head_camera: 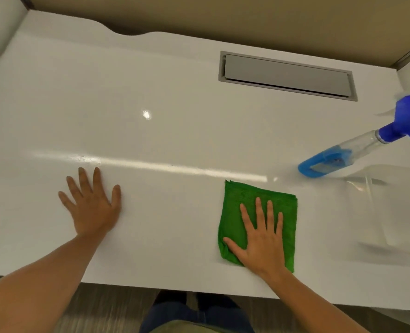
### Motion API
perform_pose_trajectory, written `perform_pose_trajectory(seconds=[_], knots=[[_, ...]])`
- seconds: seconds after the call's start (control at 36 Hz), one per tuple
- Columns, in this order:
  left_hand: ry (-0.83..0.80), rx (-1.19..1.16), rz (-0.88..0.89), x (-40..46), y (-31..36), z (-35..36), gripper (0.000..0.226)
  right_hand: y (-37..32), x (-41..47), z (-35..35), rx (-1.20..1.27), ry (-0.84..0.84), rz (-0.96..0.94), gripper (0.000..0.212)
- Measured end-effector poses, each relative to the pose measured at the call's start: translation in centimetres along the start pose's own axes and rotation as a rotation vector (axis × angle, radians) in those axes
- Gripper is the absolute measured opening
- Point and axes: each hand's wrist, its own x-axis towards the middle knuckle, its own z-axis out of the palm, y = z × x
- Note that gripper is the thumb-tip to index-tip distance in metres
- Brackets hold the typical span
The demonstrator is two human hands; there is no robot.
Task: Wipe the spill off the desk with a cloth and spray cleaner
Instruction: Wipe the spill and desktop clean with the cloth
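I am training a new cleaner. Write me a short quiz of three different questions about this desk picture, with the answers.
1. True or false: the right hand lies flat on the green cloth.
2. Which side of the desk has the spray bottle? A) left B) right C) centre
3. Fill in: the left hand rests palm down on the bare ____.

Key: 1 true; 2 B; 3 desk.

The spray bottle's [358,150] blue trigger head ran off the right picture edge. Just below the bottle, a clear container [377,212] was blurred (its shape unclear). No spill could be made out.
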Motion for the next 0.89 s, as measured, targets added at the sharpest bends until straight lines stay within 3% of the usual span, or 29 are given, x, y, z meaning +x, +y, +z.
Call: perform_pose_trajectory(seconds=[0.14, 0.42, 0.64, 0.89], knots=[[-0.004, -0.009, 0.01, 0.2, -0.1, 0.1, 0.078, -5.3, 2.0, 0.1, 0.031, -0.012, -0.22, 0.097], [0.002, 0.012, 0.022, 0.4, -0.3, 0.1, 0.078, -14.8, 14.4, -2.0, 0.04, 0.007, -0.402, 0.096], [0.002, 0.035, 0.016, 0.4, -0.3, 0.2, 0.077, -20.5, 25.8, -4.1, 0.045, 0.053, -0.294, 0.098], [0.007, 0.028, 0.021, 0.5, -0.2, 0.2, 0.076, -15.4, 31.8, -6.1, 0.072, 0.112, -0.116, 0.101]])
